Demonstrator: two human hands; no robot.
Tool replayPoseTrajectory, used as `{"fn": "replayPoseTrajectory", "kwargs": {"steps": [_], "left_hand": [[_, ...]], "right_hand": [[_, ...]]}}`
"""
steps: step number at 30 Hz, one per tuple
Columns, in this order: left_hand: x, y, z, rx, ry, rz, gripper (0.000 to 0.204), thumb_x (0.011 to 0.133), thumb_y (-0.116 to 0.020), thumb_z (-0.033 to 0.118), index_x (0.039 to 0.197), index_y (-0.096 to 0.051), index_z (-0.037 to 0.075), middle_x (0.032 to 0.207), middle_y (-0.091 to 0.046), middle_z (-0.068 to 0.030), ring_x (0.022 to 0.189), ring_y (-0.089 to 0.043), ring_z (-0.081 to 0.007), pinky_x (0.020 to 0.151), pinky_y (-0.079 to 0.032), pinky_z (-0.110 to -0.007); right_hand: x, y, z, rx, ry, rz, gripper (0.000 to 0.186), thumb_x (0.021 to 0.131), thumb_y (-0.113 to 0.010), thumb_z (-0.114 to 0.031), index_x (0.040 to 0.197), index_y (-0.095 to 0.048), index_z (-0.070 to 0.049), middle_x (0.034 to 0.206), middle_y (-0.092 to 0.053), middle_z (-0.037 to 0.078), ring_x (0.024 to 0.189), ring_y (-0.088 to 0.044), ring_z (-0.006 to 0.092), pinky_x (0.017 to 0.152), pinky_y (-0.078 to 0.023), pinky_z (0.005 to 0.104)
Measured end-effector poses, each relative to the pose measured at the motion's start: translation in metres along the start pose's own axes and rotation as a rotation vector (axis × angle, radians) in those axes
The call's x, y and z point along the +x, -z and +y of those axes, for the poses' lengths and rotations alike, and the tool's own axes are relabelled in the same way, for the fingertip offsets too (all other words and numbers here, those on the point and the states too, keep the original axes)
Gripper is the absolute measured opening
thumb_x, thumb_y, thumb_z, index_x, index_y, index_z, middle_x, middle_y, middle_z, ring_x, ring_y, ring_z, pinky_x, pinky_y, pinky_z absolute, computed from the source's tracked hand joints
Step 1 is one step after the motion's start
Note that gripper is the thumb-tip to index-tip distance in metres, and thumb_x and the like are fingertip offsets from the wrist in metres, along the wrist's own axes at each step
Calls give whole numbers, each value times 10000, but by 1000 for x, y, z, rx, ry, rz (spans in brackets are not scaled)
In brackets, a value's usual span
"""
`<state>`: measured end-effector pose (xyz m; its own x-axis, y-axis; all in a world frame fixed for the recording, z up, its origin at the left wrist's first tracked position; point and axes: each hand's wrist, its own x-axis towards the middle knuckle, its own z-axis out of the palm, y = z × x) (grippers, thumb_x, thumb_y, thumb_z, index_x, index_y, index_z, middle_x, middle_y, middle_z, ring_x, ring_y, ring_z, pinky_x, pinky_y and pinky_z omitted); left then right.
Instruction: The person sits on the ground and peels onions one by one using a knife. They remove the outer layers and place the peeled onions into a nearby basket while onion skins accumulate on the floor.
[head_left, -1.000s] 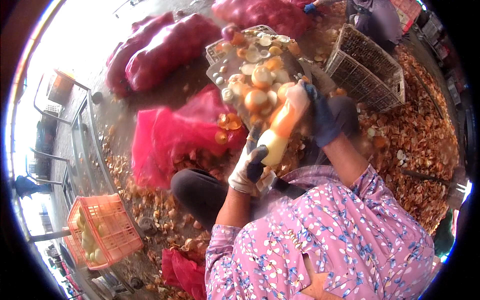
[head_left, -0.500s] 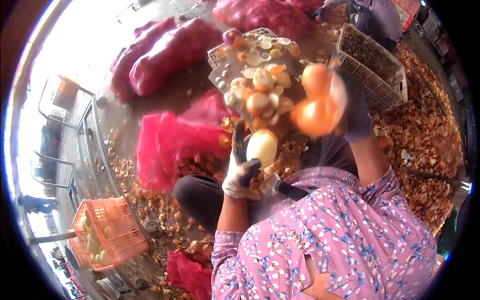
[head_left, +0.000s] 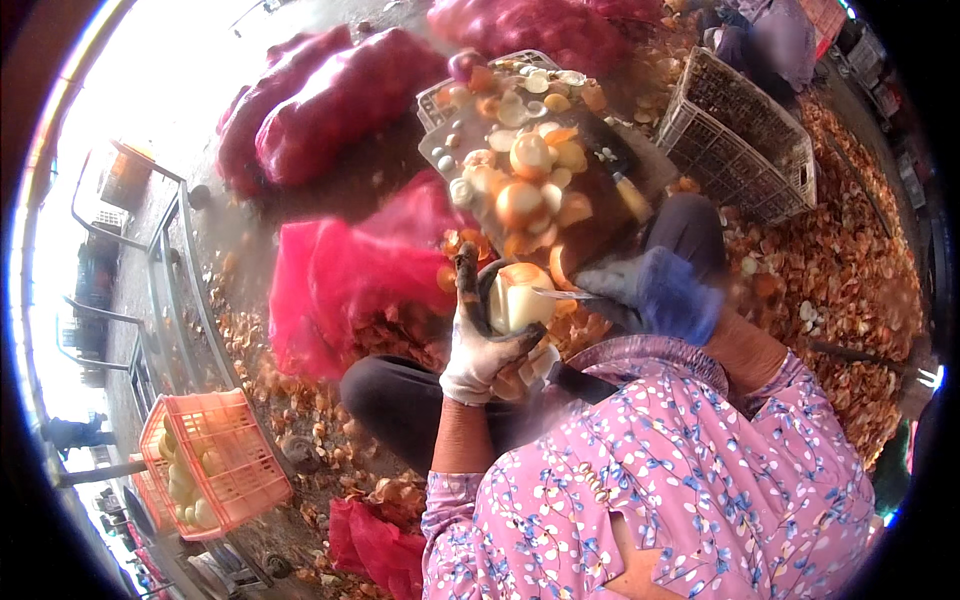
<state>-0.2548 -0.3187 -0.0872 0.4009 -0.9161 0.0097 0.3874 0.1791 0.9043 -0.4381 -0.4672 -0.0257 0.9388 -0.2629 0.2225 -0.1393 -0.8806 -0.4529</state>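
Note:
In the middle of the head view my left hand (head_left: pixel 484 350), in a white and dark glove, grips a partly peeled onion (head_left: pixel 522 307), pale below with orange skin on top. My right hand (head_left: pixel 660 293), in a blue glove and blurred, is closed on a knife (head_left: pixel 563 294) whose thin blade reaches across the onion. A curl of orange skin (head_left: pixel 562 268) is beside the blade. Beyond my hands, a board (head_left: pixel 445 152) on a crate carries several onions (head_left: pixel 521 205) and loose skins, with a light-handled tool (head_left: pixel 630 196) at its right.
Red mesh sacks (head_left: pixel 330 110) lie behind, an empty red bag (head_left: pixel 325 295) at left. A grey crate (head_left: pixel 735 135) stands right, an orange crate of peeled onions (head_left: pixel 225 455) lower left, beside metal rails (head_left: pixel 215 340). Skins (head_left: pixel 820 260) cover the floor. Another person (head_left: pixel 770 45) is at upper right.
My right hand came down from the upper right to the onion, now with a knife; the blurred orange shapes beside it have gone. My left hand still holds the pale onion.

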Motion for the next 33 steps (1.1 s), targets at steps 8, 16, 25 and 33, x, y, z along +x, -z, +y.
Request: {"fn": "replayPoseTrajectory", "kwargs": {"steps": [8, 16, 25, 33], "left_hand": [[-1, 5, -12, 142, 59, 28, 1101, 652, -789, 41, 1510, -101, 94, 1271, -493, -117, 1146, -515, -217, 979, -440, -348], [-3, 4, -12, 114, 236, -55, 1188, 574, -831, 102, 1520, -112, 97, 1315, -476, -130, 1188, -480, -216, 1009, -404, -340], [-6, 0, -5, 116, 250, -187, 1213, 557, -846, 128, 1515, -104, 72, 1312, -473, -117, 1192, -472, -215, 1023, -386, -341], [-11, -25, -12, 84, 202, -9, 1215, 594, -840, 13, 1516, -57, 125, 1309, -468, -126, 1187, -490, -233, 992, -438, -365]], "right_hand": [[3, -17, -11, -255, -170, -177, 219, 919, -547, -293, 889, -559, -76, 690, -621, 141, 645, -641, 334, 524, -476, 442], [11, -12, 27, 498, -362, -440, 300, 956, -504, -277, 926, -683, -38, 601, -585, 117, 561, -583, 213, 548, -461, 368], [-6, -27, 4, 757, -346, 41, 220, 882, -674, -254, 880, -654, -35, 612, -550, 17, 625, -536, 89, 575, -444, 261], [7, -41, 7, 433, -176, 230, 178, 868, -632, -167, 771, -571, -31, 672, -561, 187, 626, -610, 325, 540, -451, 384]]}}
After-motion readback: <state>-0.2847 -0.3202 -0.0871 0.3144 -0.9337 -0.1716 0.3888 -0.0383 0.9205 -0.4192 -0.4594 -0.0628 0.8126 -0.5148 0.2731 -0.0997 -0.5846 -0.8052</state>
